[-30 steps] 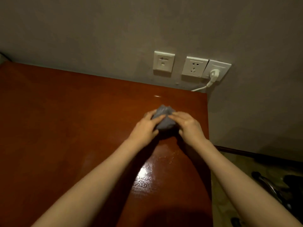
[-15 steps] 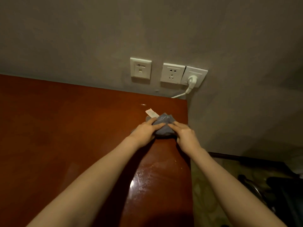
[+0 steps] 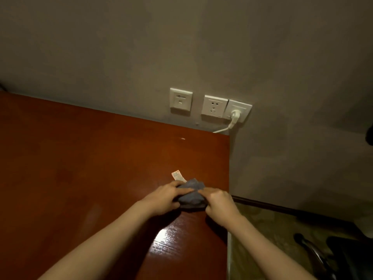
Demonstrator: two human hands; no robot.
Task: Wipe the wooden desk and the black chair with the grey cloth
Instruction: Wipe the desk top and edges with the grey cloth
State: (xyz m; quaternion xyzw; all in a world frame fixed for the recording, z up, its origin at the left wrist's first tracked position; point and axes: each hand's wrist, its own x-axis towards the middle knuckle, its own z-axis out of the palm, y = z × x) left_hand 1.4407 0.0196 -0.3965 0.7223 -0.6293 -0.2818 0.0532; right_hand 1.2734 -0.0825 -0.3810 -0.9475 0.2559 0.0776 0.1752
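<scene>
Left hand (image 3: 161,199): your fingers are laid over the cloth (image 3: 191,196) with the thumb at its far side, gripping the bundle. Right hand (image 3: 220,203): knuckles up, fingers curled, pinching the near right side of the same bundle. The fingertips of both hands meet on top of it.

Cloth: grey, soft, bunched into a small lump, not spread flat. It rests on the desk (image 3: 90,168), close to the right edge. A pale label (image 3: 178,176) sticks out at 11 o'clock from the lump; the print is too small to read.

Step, as I judge it: you are gathering or refolding the cloth on the desk, so this belongs to the desk-wiping part. The chair looks untouched. The next move calls for a flatter pad under one palm, then long strokes toward 9 o'clock, where the wide top lies. Tuck the label in so that it doesn't drag.

Desk: red-brown wood, hard, lacquered and glossy, with a straight right edge. Glare at 6 o'clock from your hands shows a fine rippled grain or a wet film; I cannot tell which.

Further out: at 12 to 1 o'clock are three white square sockets (image 3: 181,101) on a dull grey-brown wall (image 3: 181,47), and the rightmost holds a white plug (image 3: 235,115) with its cord (image 3: 223,129) dropping behind the desk. At 4 o'clock is the chair (image 3: 347,257), black and partly cut off, on a mottled floor (image 3: 262,229).
</scene>
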